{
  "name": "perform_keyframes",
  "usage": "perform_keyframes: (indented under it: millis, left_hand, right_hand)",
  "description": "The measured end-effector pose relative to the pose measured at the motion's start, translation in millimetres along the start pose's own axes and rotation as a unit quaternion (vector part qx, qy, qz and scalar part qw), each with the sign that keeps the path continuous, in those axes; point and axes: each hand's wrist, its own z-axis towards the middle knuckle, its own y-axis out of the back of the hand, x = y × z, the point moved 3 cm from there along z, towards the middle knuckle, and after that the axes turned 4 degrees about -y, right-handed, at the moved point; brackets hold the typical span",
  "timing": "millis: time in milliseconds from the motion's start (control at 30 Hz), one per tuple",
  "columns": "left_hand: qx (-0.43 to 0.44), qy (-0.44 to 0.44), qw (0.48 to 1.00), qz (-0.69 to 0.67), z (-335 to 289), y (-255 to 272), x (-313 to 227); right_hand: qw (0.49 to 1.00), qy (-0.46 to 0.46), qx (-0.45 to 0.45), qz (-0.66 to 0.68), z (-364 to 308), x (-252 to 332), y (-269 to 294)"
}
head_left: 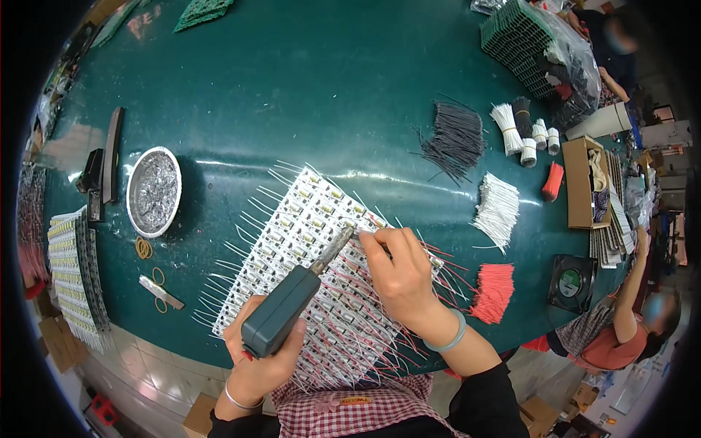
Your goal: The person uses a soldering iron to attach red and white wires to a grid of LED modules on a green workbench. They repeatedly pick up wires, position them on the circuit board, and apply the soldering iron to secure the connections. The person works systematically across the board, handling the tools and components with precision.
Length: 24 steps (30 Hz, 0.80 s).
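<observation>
over the board, left grip clasps the soldering iron, long axis diagonal, tip pointing forward-right.

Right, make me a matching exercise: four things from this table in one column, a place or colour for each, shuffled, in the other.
Column one
1. soldering iron
2. round bowl
3. pile of red wires
4. fan

Column two
A. black, to the right of the red pile
B. in the left hand
C. just below the pile of white wires in the picture
D. left of the circuit boards under the iron

Pairs: 1-B, 2-D, 3-C, 4-A
</observation>
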Motion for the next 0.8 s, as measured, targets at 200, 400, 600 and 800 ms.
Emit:
perform_keyframes:
  millis: [200, 400, 600, 800]
  left_hand:
    - [-0.001, 0.0, 1.0, -0.011, 0.2, 1.0, -0.4]
    - [0.006, 0.012, 1.0, -0.002, 0.3, 2.9, -1.1]
    - [-0.028, 0.038, 0.996, -0.078, -4.1, 7.4, 5.5]
    - [-0.034, 0.046, 0.996, -0.071, -5.1, 11.4, 4.9]
  right_hand:
    - [1.0, 0.001, -0.005, -0.003, -0.4, -0.1, -1.4]
    - [1.0, -0.017, -0.011, 0.009, 1.1, -0.9, -1.2]
    - [0.991, -0.077, -0.073, 0.082, 3.9, -9.4, 12.5]
    - [0.989, -0.119, -0.005, 0.087, 12.2, -5.7, 12.2]
